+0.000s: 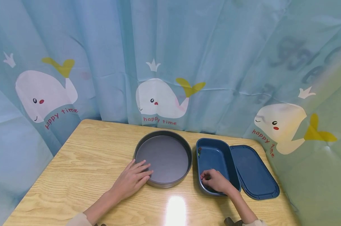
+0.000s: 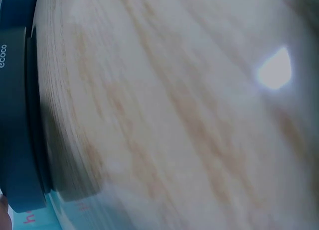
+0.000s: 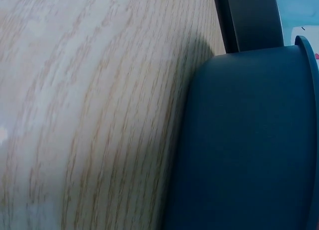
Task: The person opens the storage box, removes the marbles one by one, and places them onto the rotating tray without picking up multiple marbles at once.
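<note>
A round dark grey pan (image 1: 163, 157) stands on the table, its side wall (image 2: 17, 120) marked "ecoco" in the left wrist view. My left hand (image 1: 133, 177) lies over the pan's near left rim, fingers spread and fairly straight. Right of the pan is a deep blue rectangular box (image 1: 215, 157). Inside its near end, by the left wall, my right hand (image 1: 215, 180) has curled fingers; whether they pinch anything is hidden. Small multicoloured pieces (image 1: 199, 152) lie along the box's left wall, too small to name. The right wrist view shows only the box's outer side (image 3: 244, 140) and part of the pan (image 3: 254, 21).
A flat blue lid (image 1: 256, 171) lies against the box's right side. The wooden table (image 1: 74, 163) ends at a light blue curtain (image 1: 111, 62) with printed whales, which also closes in both sides. A bright light reflection shows near the table's front.
</note>
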The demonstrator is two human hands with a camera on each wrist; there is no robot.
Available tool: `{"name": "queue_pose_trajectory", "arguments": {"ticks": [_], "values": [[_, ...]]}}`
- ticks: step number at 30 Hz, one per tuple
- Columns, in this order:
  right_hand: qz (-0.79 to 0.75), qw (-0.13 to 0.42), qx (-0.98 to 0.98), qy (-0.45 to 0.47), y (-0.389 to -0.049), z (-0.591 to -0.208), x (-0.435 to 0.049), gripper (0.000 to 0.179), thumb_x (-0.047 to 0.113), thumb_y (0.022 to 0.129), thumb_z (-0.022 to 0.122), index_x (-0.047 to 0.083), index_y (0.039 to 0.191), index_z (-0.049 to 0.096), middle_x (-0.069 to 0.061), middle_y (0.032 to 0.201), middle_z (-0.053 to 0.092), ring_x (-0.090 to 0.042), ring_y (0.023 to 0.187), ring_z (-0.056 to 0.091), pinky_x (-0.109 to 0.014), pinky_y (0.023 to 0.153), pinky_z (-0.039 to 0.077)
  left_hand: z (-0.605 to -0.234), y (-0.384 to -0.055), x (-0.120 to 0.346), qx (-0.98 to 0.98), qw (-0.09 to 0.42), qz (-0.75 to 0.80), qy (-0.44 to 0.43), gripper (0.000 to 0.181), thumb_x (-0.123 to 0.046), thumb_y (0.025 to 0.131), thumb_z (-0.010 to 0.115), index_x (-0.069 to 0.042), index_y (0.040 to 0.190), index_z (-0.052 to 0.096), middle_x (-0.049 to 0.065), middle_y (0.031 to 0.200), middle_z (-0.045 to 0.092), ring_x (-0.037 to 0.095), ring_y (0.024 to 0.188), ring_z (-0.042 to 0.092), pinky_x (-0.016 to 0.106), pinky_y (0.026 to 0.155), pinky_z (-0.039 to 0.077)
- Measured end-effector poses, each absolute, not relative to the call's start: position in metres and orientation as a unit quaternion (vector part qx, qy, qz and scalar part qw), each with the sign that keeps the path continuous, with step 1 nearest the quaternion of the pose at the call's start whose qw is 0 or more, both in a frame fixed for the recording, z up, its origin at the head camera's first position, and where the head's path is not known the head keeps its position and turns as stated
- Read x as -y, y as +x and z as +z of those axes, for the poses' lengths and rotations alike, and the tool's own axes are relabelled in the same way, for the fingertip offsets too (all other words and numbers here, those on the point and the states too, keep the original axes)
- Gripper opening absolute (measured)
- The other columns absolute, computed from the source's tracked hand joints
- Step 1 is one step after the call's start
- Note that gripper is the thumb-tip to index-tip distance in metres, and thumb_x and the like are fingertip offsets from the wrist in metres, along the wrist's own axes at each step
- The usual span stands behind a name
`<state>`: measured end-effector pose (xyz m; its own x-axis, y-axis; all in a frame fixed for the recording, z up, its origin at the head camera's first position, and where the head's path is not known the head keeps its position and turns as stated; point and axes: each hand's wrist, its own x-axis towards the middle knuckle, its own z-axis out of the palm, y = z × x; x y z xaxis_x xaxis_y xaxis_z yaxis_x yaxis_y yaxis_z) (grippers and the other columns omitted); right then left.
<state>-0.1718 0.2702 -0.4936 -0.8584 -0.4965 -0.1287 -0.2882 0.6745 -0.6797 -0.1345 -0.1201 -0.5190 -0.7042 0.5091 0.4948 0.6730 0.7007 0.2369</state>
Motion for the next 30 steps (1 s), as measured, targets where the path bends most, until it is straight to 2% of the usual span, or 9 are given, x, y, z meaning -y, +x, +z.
{"name": "queue_pose_trajectory", "arguments": {"ticks": [7,14,20,25,30], "values": [[-0.336,0.137,-0.906,-0.218,-0.172,-0.491,-0.27,0.007,0.003,0.089,0.067,0.008,0.085,0.069,0.008,0.078,0.063,-0.004,0.07,0.054,-0.024,0.063,0.047,-0.52,-0.134,0.12,0.897,0.207,-0.209,-0.33,0.025,-0.026,0.096,0.065,-0.018,0.117,0.077,0.005,0.129,0.066,0.029,0.129,0.054,0.062,0.107,0.034],[-0.352,0.122,-0.909,-0.185,-0.174,-0.485,-0.273,0.007,0.01,0.094,0.068,0.004,0.091,0.071,0.005,0.083,0.068,-0.01,0.077,0.064,-0.025,0.067,0.053,-0.518,-0.134,0.12,0.898,0.203,-0.212,-0.329,0.026,-0.026,0.096,0.064,-0.018,0.117,0.077,0.005,0.13,0.066,0.028,0.129,0.054,0.061,0.108,0.034],[-0.37,0.07,-0.917,-0.135,-0.177,-0.473,-0.273,0.003,0.008,0.092,0.072,0.008,0.094,0.073,0.004,0.086,0.069,-0.013,0.081,0.067,-0.027,0.069,0.055,-0.518,-0.132,0.12,0.896,0.203,-0.217,-0.331,0.026,-0.026,0.096,0.064,-0.017,0.117,0.077,0.006,0.13,0.066,0.029,0.129,0.054,0.062,0.108,0.034],[-0.376,0.014,-0.921,-0.101,-0.179,-0.459,-0.268,0.008,0.01,0.092,0.073,0.008,0.1,0.074,0.004,0.089,0.07,-0.014,0.083,0.067,-0.03,0.074,0.056,-0.518,-0.133,0.12,0.896,0.203,-0.217,-0.331,0.026,-0.026,0.096,0.064,-0.017,0.117,0.076,0.006,0.13,0.066,0.029,0.129,0.054,0.061,0.108,0.034],[-0.398,-0.032,-0.91,-0.111,-0.182,-0.446,-0.261,0.014,0.012,0.093,0.072,0.005,0.105,0.073,0.001,0.094,0.071,-0.016,0.087,0.069,-0.032,0.079,0.057,-0.519,-0.133,0.12,0.895,0.203,-0.22,-0.33,0.026,-0.025,0.096,0.064,-0.017,0.117,0.076,0.007,0.13,0.066,0.029,0.129,0.054,0.062,0.108,0.033]]}}
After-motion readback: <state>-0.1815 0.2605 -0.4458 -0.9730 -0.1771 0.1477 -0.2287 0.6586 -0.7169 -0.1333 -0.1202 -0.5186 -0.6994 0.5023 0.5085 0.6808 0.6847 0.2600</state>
